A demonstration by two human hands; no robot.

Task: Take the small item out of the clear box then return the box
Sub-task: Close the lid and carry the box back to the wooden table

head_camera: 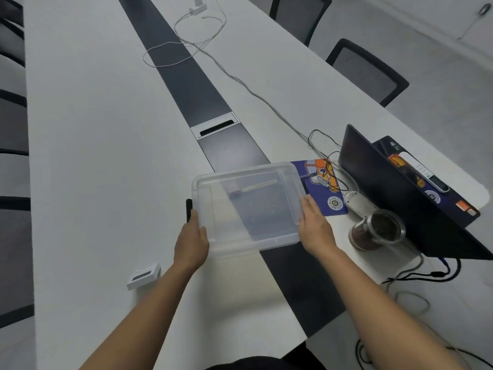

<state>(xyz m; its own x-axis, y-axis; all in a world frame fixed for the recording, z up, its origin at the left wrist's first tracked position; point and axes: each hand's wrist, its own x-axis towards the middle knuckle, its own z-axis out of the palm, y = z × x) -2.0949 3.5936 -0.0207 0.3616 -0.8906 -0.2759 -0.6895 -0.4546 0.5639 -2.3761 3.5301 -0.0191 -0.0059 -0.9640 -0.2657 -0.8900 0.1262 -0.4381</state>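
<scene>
Clear box, lidless as far as can be told, held over the middle of the tabletop, astride its dark centre strip. Clasped on both short sides: left hand wrapped round the near-left wall, thumb over the rim; right hand flat against the right wall, fingers extended along it. Whether resting on the surface or just lifted off it, cannot tell. Inside, toward the far wall, a pale stick-like shape and a small dark blur, too faint through the plastic to say whether contents or something lying beneath. Just beside the left hand, a black object partly hidden behind the box. Nearer the body, a small white device lying alone on the tabletop, possibly the item already removed, though unconfirmed. To the right, a purple mat, a jar of dark contents and an open laptop. Judged stage: either extraction finished and return of the box under way, or box only now brought in. Placement still to do in both cases.
</scene>
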